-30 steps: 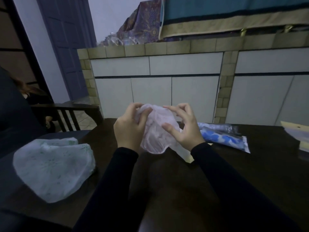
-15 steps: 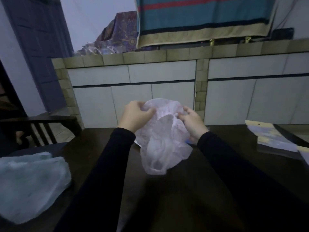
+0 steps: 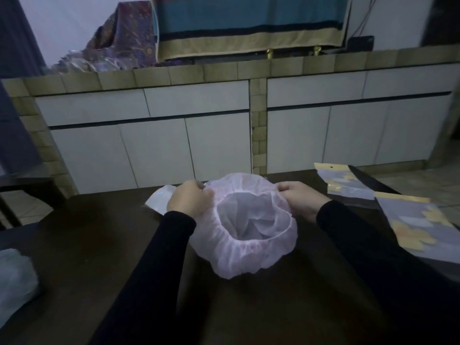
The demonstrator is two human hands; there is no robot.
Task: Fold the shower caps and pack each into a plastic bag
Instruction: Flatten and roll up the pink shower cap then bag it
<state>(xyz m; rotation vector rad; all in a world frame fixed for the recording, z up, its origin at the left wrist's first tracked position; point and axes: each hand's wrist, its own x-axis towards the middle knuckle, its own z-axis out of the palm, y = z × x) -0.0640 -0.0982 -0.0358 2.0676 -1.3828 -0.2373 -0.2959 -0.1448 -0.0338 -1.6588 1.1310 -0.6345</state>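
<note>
Both hands pinch the elastic rim of the pink shower cap (image 3: 245,241): our left hand (image 3: 189,200) grips the left side with fingers curled over the gathered edge, our right hand (image 3: 300,199) grips the right side the same way. We hold the cap just above the dark table (image 3: 104,245), mouth facing us, rim pulled into a wide oval, crown sagging below.

Against half a second ago: the cap then hung bunched between hands close together; now our hands have moved apart and lower, and the opening is stretched wide. Our view has shifted right and down too, so the tiled counter (image 3: 224,70) sits higher in frame.

Largest to smallest for everything else: a striped cloth (image 3: 249,26) hangs behind the counter. A pale cap or bag (image 3: 15,280) lies at the table's left edge, more cropped than before. Printed plastic bags (image 3: 410,225) lie on the right side of the table, now showing more fully. A small clear packet (image 3: 159,201) lies on the table just behind our left hand; half a second ago it was hidden.
</note>
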